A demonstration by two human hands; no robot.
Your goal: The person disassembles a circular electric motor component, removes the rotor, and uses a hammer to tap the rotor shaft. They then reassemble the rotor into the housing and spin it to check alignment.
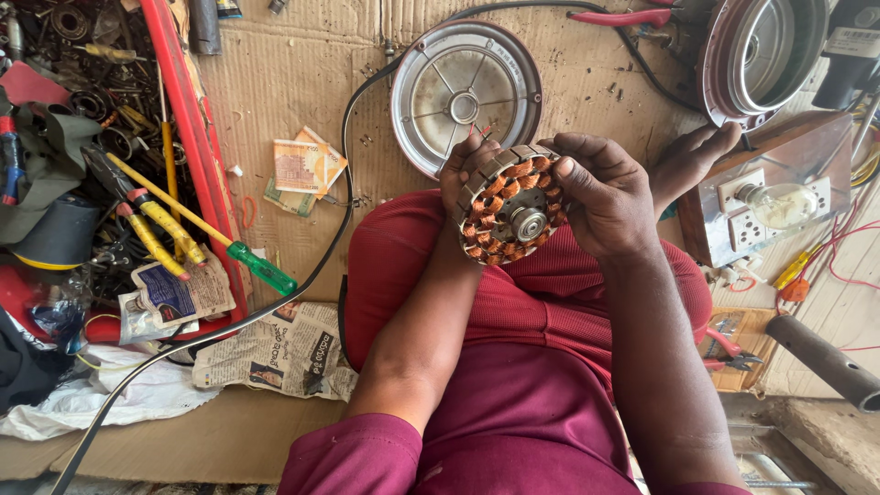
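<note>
Both hands grip the copper-wound stator (509,206) above your lap, left hand (467,170) cupping its far rim, right hand (600,192) closed over its side; so held, the windings face you. The round metal cover (466,96) lies just beyond on the cardboard (293,82).

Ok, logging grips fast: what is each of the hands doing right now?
Left hand: closed on the copper-wound stator, at its left edge.
Right hand: closed on the stator's right side.

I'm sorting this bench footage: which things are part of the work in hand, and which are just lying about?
In hand:
- stator with copper windings, gripped by left hand and right hand

Lying about:
- round metal cover on the cardboard
- green-handled screwdriver
- banknotes
- newspaper
- black cable
- light bulb on a socket board
- red pliers
</note>
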